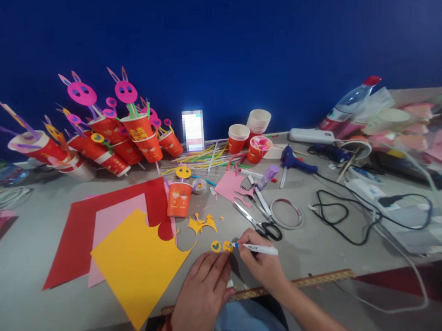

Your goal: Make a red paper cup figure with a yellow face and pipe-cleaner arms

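Observation:
My right hand [263, 268] grips a white marker [264, 249] with a blue tip. The tip rests on a small yellow paper circle [226, 247] that carries a dark mark. Flat on the table lies my left hand [203, 290], its fingertips touching the lower edge of that circle. Beside it is a second yellow circle [216, 243] with a dark heart-like shape drawn on it. Orange-yellow paper scraps [202, 223] lie just beyond. Black-handled scissors [260, 225] rest to the right, and an orange paper cup [179, 200] with a yellow face stands behind.
Yellow [140, 265], pink and red paper sheets overlap at left. Decorated cups [142, 135] crowd the back left. Straws [194, 161], stacked cups [237, 137] and a blue glue gun [297, 162] lie behind. A tape roll [302, 219] and black cable [355, 239] are at right.

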Demonstrator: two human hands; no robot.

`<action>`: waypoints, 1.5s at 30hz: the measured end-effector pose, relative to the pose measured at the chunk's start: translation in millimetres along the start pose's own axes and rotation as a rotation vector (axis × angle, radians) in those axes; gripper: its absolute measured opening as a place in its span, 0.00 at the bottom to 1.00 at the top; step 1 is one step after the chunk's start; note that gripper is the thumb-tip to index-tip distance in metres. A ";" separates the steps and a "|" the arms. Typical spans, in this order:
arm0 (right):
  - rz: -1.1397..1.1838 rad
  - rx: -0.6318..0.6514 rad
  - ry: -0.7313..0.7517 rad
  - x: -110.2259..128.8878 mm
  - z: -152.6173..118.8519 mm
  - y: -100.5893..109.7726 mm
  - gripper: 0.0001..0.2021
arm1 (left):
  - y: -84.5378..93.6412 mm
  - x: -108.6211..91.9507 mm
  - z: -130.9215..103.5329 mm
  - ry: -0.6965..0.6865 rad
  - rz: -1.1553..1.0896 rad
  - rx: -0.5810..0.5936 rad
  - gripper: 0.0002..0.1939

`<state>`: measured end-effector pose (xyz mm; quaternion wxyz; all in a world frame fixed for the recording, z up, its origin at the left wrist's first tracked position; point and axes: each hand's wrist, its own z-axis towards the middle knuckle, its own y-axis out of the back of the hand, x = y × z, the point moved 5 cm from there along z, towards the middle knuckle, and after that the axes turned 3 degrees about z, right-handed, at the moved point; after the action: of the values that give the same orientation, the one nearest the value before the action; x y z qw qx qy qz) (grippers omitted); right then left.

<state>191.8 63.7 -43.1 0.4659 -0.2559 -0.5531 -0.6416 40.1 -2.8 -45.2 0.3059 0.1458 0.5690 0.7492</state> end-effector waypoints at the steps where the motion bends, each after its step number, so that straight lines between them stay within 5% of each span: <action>1: 0.000 0.003 0.001 -0.2 -0.2 0.0 0.09 | 0.1 -0.1 0.0 -0.001 0.003 -0.005 0.20; 16: 0.050 -0.057 0.026 2.7 -2.9 5.5 0.08 | 1.2 0.1 0.4 -0.001 0.015 -0.014 0.21; 28: -0.085 0.037 0.050 6.8 -6.2 -2.4 0.06 | 3.5 1.1 1.3 -0.019 -0.004 -0.004 0.19; 39: 0.116 0.056 -0.045 1.8 -4.2 -0.1 0.05 | 0.4 2.7 -1.3 0.003 -0.044 -0.017 0.19; 45: 0.015 0.068 -0.014 3.4 -3.0 -1.2 0.08 | -1.1 1.4 -2.3 0.011 -0.032 -0.028 0.17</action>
<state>189.8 59.8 -41.5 0.4752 -0.2484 -0.5759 -0.6171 38.0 -3.4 -47.1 0.3169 0.1281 0.5625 0.7529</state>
